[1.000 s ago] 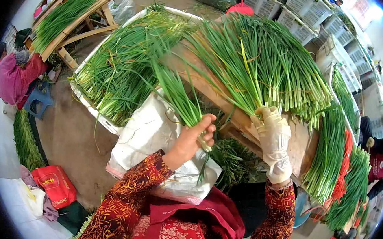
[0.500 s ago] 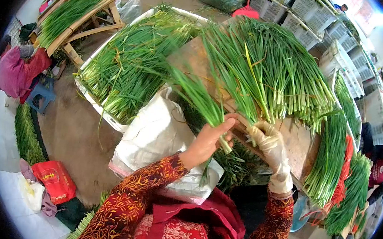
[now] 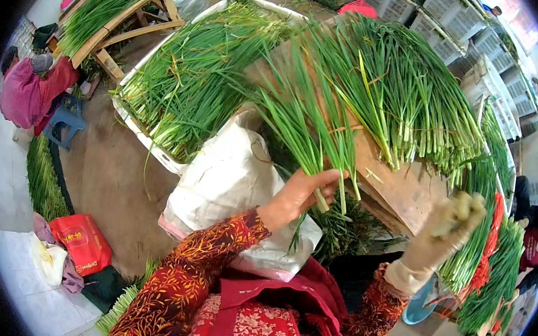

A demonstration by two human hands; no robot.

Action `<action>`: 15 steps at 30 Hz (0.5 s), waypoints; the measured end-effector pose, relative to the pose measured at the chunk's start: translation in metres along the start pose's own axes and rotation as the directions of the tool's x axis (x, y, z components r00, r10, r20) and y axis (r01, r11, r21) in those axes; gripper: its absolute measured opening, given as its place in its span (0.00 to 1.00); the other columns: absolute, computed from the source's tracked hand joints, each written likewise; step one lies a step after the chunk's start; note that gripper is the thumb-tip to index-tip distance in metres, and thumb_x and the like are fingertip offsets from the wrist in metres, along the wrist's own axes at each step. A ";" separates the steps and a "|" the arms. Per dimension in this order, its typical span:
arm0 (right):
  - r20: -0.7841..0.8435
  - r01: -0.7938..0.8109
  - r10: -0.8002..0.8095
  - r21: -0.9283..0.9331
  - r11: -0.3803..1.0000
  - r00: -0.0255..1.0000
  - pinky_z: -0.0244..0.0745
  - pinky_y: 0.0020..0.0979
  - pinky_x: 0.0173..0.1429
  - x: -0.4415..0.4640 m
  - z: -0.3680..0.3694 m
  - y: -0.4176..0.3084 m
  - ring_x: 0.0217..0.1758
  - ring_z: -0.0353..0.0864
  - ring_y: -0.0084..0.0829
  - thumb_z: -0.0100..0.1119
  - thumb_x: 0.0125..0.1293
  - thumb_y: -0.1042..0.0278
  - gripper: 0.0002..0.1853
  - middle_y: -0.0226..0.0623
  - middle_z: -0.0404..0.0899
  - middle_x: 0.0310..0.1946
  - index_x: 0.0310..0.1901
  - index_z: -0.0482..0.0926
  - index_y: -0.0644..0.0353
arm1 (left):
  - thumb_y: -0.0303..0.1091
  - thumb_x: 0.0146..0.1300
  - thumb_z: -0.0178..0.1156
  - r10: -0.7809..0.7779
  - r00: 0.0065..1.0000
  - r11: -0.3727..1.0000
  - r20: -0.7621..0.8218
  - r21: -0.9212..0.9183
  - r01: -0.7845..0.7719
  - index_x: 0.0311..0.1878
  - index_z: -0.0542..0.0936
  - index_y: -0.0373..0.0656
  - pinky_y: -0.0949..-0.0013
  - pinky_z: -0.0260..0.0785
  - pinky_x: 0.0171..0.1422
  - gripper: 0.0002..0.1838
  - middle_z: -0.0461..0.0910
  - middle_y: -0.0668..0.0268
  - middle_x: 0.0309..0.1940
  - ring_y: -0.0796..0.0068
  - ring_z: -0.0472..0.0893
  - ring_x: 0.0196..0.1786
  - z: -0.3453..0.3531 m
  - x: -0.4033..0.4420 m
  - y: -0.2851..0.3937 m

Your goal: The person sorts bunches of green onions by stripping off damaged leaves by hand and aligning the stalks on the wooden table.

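The bunch of green stalks [image 3: 297, 135] is in the left hand [image 3: 305, 193], in front of the body and above the near-left edge of the wooden board [image 3: 406, 188]; its long axis runs slanting, with the leaf tips away and to the left, and the pale cut ends near the body; the left fingers are closed around it close to these ends, which stick out past the hand; a few stalks stand apart at the fingertips, and I cannot tell if they are gripped also.

The right hand [image 3: 450, 230], in a pale glove, is well apart, to the right of the bunch; its fingers are bent toward the palm, but blurred, so I cannot tell if they hold something; the left hand is thus the nearer one; beyond both hands, the heap of stalks [image 3: 414, 91] lies on the board, its cut ends toward the body; the white sack [image 3: 218, 170] is below the left forearm.
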State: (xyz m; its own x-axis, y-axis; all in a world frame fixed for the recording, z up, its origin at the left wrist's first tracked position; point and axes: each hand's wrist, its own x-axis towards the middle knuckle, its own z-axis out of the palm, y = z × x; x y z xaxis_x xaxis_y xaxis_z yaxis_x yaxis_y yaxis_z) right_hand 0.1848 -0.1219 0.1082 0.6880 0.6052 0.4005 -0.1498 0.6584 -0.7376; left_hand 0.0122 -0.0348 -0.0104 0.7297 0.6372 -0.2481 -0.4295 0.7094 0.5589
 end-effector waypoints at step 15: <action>0.155 0.198 0.609 -0.980 -0.003 0.778 0.72 0.35 0.36 -0.018 -0.010 0.055 0.31 0.79 0.39 0.59 0.55 0.53 0.15 0.38 0.79 0.26 0.38 0.79 0.54 | 0.39 0.62 0.55 0.076 0.987 0.984 -0.139 0.168 -0.052 0.48 0.72 0.42 0.76 0.70 0.31 0.15 0.78 0.67 0.36 0.81 0.76 0.32 -0.012 -0.016 0.005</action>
State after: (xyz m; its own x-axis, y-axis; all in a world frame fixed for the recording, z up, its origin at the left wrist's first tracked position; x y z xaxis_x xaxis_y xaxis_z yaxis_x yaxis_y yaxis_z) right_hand 0.1713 -0.1007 0.0554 0.3334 0.9413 -0.0534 0.8329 -0.3206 -0.4511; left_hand -0.0077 -0.0373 -0.0127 0.6142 0.7248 -0.3123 -0.3716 0.6147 0.6957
